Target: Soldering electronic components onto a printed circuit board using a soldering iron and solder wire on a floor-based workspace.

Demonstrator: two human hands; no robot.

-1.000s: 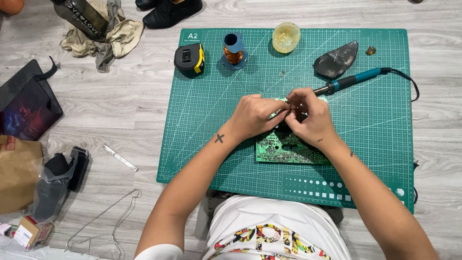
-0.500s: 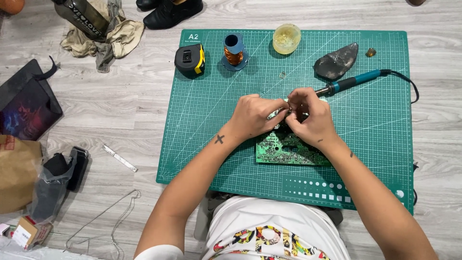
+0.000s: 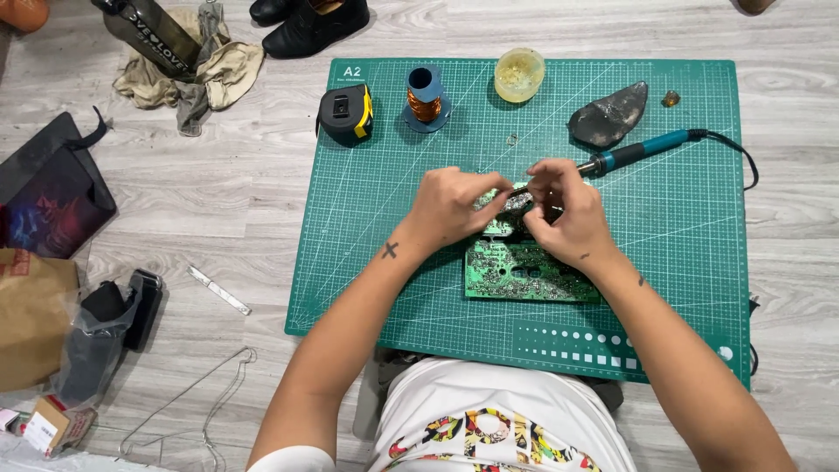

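The flat green printed circuit board (image 3: 524,278) lies on the green gridded cutting mat (image 3: 384,218), long axis left to right, its far edge under both hands. The left hand (image 3: 450,210) and right hand (image 3: 564,214) meet above that edge, equally near. Their fingers are closed on a small silvery piece (image 3: 511,203); what it is, I cannot tell.

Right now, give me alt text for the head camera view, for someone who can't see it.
Seen from above, a person's left hand and right hand meet over a green circuit board on a green cutting mat, the right hand holding a blue-handled soldering iron. A tape measure, copper wire spool and small jar line the mat's far edge.
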